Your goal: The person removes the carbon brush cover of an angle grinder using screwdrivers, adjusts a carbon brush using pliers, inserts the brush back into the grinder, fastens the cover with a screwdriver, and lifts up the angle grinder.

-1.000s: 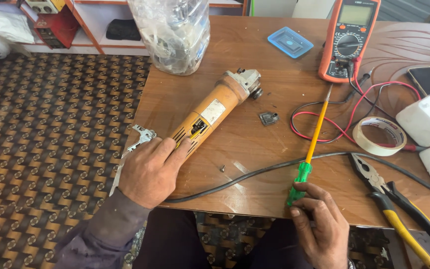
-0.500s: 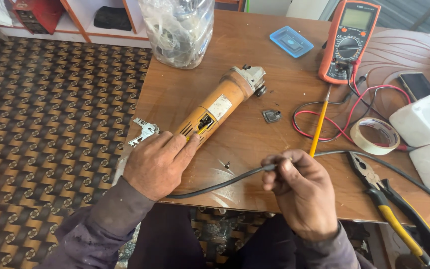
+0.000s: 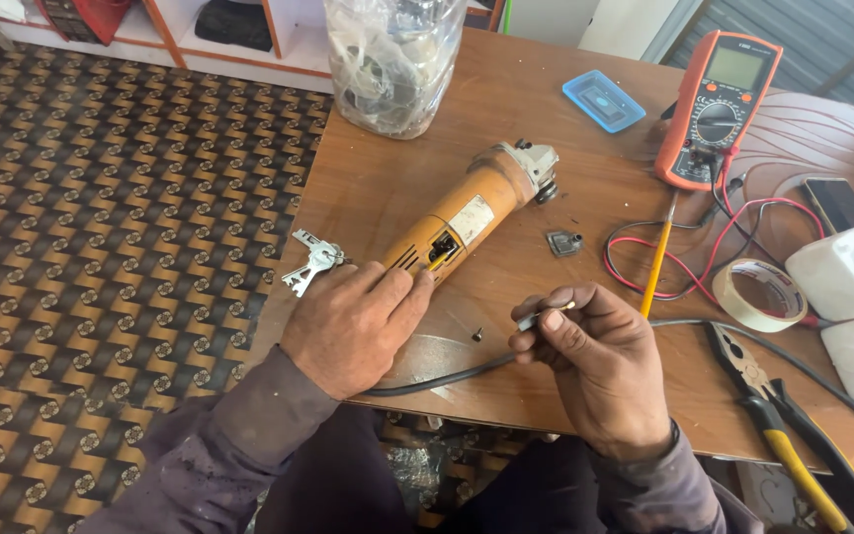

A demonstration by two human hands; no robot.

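Meanwhile right hand (image 3: 600, 361) fingers (image 3: 546, 318) pinching small part (image 3: 529, 320), left hand (image 3: 353, 326) on grinder (image 3: 467, 218)
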